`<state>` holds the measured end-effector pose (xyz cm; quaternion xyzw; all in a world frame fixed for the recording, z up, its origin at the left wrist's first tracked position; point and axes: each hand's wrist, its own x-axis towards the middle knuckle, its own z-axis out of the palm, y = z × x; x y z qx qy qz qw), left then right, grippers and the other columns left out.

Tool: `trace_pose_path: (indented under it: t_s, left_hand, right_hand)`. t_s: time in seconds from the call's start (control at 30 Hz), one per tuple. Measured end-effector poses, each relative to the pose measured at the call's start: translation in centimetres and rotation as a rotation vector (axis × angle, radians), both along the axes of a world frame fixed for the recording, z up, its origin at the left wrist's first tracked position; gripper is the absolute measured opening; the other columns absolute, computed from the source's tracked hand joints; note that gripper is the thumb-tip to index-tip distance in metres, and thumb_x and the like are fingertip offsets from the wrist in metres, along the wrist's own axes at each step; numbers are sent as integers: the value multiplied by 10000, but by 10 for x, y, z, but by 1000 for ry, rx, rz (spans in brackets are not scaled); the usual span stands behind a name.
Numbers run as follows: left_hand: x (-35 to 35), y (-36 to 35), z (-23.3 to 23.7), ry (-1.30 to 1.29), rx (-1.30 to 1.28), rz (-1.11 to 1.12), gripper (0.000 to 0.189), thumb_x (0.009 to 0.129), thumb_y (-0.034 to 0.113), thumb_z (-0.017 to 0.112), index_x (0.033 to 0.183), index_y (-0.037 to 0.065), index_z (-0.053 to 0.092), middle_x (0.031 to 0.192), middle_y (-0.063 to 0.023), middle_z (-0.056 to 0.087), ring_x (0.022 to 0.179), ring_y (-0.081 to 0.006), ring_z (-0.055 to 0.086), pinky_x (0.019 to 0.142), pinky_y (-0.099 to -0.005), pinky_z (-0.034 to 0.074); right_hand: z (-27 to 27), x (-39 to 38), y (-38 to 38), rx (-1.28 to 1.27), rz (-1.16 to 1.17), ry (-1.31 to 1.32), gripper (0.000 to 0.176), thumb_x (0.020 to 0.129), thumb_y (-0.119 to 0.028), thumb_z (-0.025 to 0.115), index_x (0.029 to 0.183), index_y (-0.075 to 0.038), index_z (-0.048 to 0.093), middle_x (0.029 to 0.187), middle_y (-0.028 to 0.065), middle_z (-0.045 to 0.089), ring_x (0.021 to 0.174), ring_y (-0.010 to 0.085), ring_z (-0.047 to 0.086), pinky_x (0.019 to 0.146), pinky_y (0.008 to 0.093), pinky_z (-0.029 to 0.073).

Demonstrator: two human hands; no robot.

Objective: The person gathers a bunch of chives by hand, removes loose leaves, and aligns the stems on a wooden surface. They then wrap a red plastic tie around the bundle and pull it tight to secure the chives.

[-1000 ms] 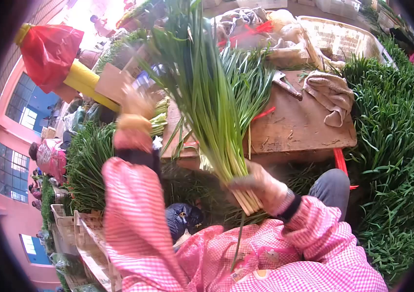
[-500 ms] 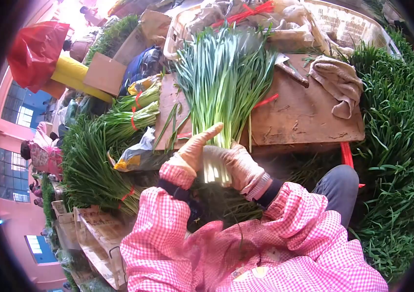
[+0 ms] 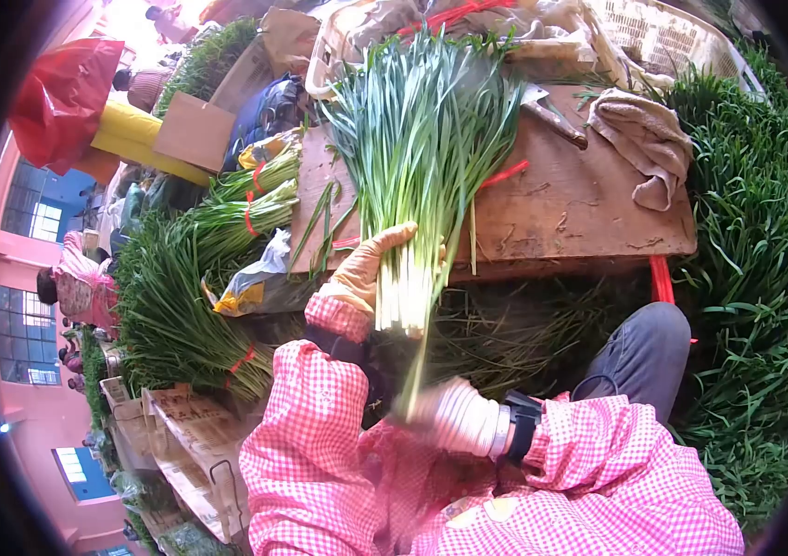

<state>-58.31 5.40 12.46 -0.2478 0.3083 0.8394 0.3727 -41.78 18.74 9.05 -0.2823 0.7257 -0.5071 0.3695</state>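
A large bunch of garlic chives (image 3: pixel 422 148) lies on the brown board, its pale cut ends pointing toward me over the near edge. Wrapped round the stalks near those ends is my gloved left hand (image 3: pixel 368 269), thumb across the top. My right hand (image 3: pixel 454 417), in a light glove and blurred by motion, is closer to my body. From its fingers a thin chive stalk (image 3: pixel 420 371) stretches up to the bunch. Red ties (image 3: pixel 505 173) show on the board beside the chives. A knife (image 3: pixel 553 119) rests to the right of the leaves.
A crumpled cloth (image 3: pixel 644 144) lies on the board (image 3: pixel 588 213). Tied chive bundles (image 3: pixel 264 204) are stacked at left, loose greens (image 3: pixel 755 278) at right. Behind stands a white plastic crate (image 3: pixel 662 42); a wooden crate (image 3: pixel 195 445) sits lower left. Other people are in the left background.
My right hand has left the bunch's base and moved down toward my body, drawing out a stalk. My left hand still grips the bunch.
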Motion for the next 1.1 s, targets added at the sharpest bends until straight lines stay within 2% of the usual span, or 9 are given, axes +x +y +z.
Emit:
trace_pose_path:
  t_s: [0.07,0.17,0.3,0.43,0.5,0.57,0.77,0.97,1.1]
  left_hand:
    - [-1,-3,-3,-24,37,-30,376,777,157,680,1080,-21,545,963,-215,636,828,-336,641,738,-461,536]
    - [-2,-3,-6,-23,83,-21,338,777,154,679,1056,3,561,979,-220,632,856,-347,636,748,-488,528]
    - [-1,-9,-12,53,56,-33,355,771,163,684,1065,6,561,1018,-221,623,862,-348,635,758,-495,523]
    - [1,-15,-6,-49,261,-88,385,801,215,660,1090,-14,550,1027,-209,625,848,-328,642,743,-446,539]
    - [4,-11,-3,-30,300,-45,404,818,246,643,1095,-31,544,1031,-206,624,839,-318,644,738,-424,546]
    - [6,-9,-6,-47,332,-63,416,823,249,635,1099,-45,537,1034,-208,622,839,-318,644,736,-413,551]
    - [6,-5,-16,8,286,-31,409,829,233,628,1122,-35,529,1010,-199,630,829,-309,648,730,-399,558]
    - [7,-5,-7,169,136,-22,410,819,183,629,1155,-23,516,1013,-188,632,841,-278,651,750,-407,550]
    - [16,12,7,93,237,70,378,829,174,622,1160,21,521,1024,-170,629,902,-308,632,842,-485,505]
  right_hand:
    - [3,-6,-12,569,618,245,244,862,-213,539,1084,-174,634,1016,78,662,917,281,646,734,405,532]
    - [-20,-16,8,737,748,81,211,791,-185,588,978,-147,678,975,96,670,902,285,652,697,413,532]
    - [3,-27,23,551,603,177,200,792,-171,596,958,-87,668,871,100,681,810,293,655,677,401,521]
    - [1,-28,68,-126,-377,-41,286,836,-120,562,1111,-48,591,832,126,672,716,201,633,651,323,499]
    - [2,-36,91,-228,-627,-243,342,909,-139,501,1240,-58,524,802,12,642,668,62,524,579,224,444]
    - [12,-53,103,-107,-741,-276,354,909,-120,496,1258,-64,512,798,1,638,630,35,494,558,203,426]
    - [-1,-114,68,-606,-942,-151,346,915,-113,491,1258,-65,507,911,17,643,636,44,562,558,171,419]
    - [5,-166,62,-118,-717,527,360,839,-114,531,1195,-59,523,1031,180,609,974,342,571,827,393,467]
    - [24,-170,45,226,-721,713,341,814,-90,530,1151,-46,552,1036,184,611,945,331,591,809,368,480]
